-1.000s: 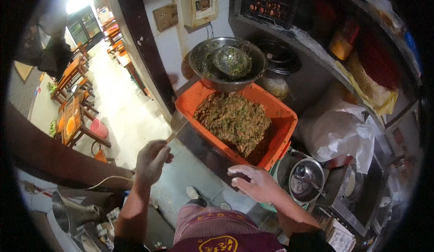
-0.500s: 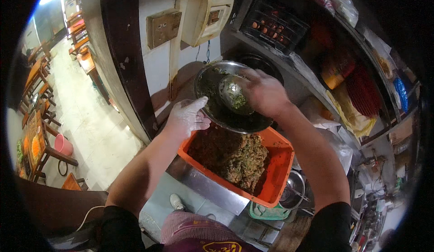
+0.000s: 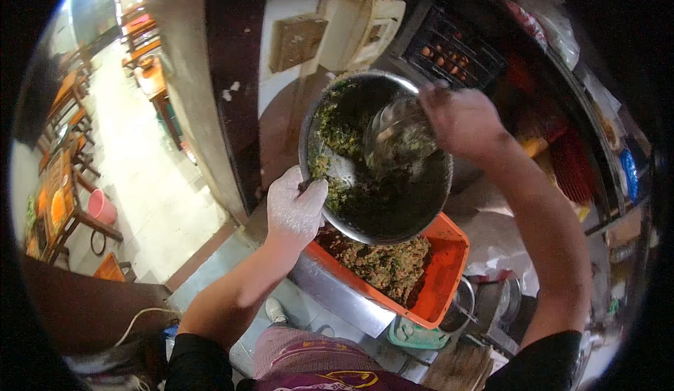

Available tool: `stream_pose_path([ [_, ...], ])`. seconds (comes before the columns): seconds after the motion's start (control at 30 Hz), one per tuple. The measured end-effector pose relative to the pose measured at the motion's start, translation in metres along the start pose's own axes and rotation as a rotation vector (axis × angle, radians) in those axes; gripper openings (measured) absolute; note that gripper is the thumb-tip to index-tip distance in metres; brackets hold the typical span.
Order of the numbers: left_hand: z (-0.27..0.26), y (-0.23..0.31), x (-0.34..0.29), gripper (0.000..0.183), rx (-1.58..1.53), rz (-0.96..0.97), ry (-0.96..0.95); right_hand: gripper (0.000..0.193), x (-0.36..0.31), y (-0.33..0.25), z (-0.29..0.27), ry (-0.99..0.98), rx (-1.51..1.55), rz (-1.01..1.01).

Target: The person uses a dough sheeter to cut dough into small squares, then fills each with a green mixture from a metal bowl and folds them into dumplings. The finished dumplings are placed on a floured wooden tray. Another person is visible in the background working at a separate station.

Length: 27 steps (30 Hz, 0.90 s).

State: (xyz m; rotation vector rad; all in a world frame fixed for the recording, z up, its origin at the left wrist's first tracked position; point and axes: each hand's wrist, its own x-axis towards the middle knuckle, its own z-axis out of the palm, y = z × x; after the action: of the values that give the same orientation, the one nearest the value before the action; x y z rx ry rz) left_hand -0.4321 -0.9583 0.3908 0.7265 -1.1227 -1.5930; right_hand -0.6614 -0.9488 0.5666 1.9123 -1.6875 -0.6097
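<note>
A large metal bowl [image 3: 418, 205] hangs tilted over the orange tub [image 3: 451, 247]. My left hand [image 3: 293, 205], whitish as if in a thin glove or coated, grips its near-left rim with the thumb on top. My right hand [image 3: 467, 124] holds a small metal bowl [image 3: 397, 133] by its edge inside the large one; motion blurs it. Chopped green bits [image 3: 337, 135] cling to the large bowl's left wall and bottom. Below, the tub contains a brownish-green minced mixture [image 3: 382, 268], partly hidden by the large bowl.
A steel counter edge [image 3: 337, 296] runs along the tub's near side. A metal pan [image 3: 461, 303] stands right of it. Behind are a wall switch box [image 3: 372, 29] and a black crate of eggs [image 3: 449, 57]. Dining tables [image 3: 60, 201] stand far left.
Both hands have raised the large bowl, and it now tips more toward me. My left hand has closed on its rim. The small bowl has turned on its side within it.
</note>
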Motion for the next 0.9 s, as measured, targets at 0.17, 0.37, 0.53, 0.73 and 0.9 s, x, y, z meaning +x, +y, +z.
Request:
stream_pose_path([
  [0.17, -0.002, 0.031, -0.068, 0.011, -0.054, 0.148, 0.161, 0.033, -0.042, -0.014, -0.064, 0.447, 0.066, -0.023],
  [0.37, 0.028, 0.045, -0.181, 0.013, -0.178, 0.474, 0.485, 0.031, -0.079, -0.072, -0.087, 0.462, 0.431, 0.001],
  [0.53, 0.036, 0.037, -0.239, 0.017, 0.407, 0.617, 0.857, 0.023, -0.040, -0.103, -0.104, 0.219, 0.437, -0.193],
  [0.73, 0.053, 0.054, -0.294, 0.031, 0.616, 0.947, 0.908, 0.009, -0.029, -0.150, -0.170, 0.135, 0.685, -0.492],
  [0.9, 0.022, 0.106, -0.372, 0.026, 0.889, 0.605, 1.263, 0.018, -0.137, -0.217, -0.272, 0.480, 0.857, -0.614],
])
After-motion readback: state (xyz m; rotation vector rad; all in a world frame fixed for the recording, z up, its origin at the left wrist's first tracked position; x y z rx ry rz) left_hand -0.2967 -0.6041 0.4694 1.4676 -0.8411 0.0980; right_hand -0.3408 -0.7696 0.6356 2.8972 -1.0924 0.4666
